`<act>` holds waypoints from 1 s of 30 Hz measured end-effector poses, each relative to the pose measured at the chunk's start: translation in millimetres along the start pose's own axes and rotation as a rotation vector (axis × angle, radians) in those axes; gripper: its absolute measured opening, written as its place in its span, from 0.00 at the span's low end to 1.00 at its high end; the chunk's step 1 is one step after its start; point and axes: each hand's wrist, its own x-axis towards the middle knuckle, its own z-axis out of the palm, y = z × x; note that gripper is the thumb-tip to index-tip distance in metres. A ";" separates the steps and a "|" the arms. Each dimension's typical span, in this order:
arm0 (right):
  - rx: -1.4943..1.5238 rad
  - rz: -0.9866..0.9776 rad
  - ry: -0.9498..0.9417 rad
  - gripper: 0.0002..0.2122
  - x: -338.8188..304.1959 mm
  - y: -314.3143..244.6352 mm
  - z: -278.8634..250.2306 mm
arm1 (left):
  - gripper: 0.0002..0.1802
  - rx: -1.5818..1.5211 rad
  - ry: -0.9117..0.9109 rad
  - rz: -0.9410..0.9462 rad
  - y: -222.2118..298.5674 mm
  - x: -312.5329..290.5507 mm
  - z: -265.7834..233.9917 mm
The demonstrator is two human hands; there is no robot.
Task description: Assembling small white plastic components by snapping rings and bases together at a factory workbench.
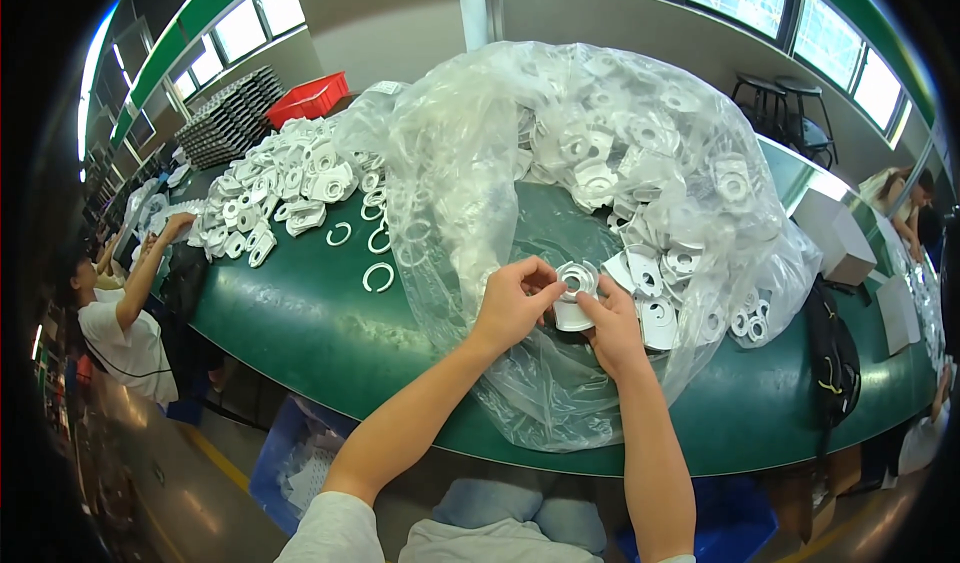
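Between my two hands is a white plastic part (574, 315) with a round ringed opening at its top. My left hand (518, 303) pinches its left side, with thumb and forefinger by the ring. My right hand (612, 325) grips the right side, thumb on the front face. Both hands are closed on it, above the edge of a large clear plastic bag (455, 173). Just right of my right hand lie more white plastic parts (655, 313), spilling from the bag. Whether a separate ring sits in the held part's opening, I cannot tell.
On the green table (290, 318), white C-shaped rings (378, 278) lie left of the bag, beside a heap of white parts (265, 188). A red crate (308, 97) stands behind. A black bag (835, 353) and white boxes (832, 235) are right. Another person (125, 323) works at far left.
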 end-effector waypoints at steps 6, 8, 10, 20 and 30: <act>0.054 -0.006 0.008 0.14 0.5 -0.8 0.3 | 0.07 0.010 -0.034 -0.021 0.9 0.5 -2.7; 0.057 0.002 0.017 0.14 0.3 -1.3 0.1 | 0.08 0.009 -0.043 -0.030 1.3 0.7 -3.3; 0.043 -0.002 0.008 0.15 1.6 0.2 -2.0 | 0.08 0.077 -0.044 -0.006 1.0 1.1 -4.4; 0.014 -0.024 -0.004 0.16 1.7 2.9 -0.6 | 0.08 0.302 -0.052 0.106 1.0 2.5 -11.1; 0.021 -0.088 -0.118 0.17 0.9 -1.2 2.8 | 0.08 0.202 0.038 0.127 0.8 4.8 -10.3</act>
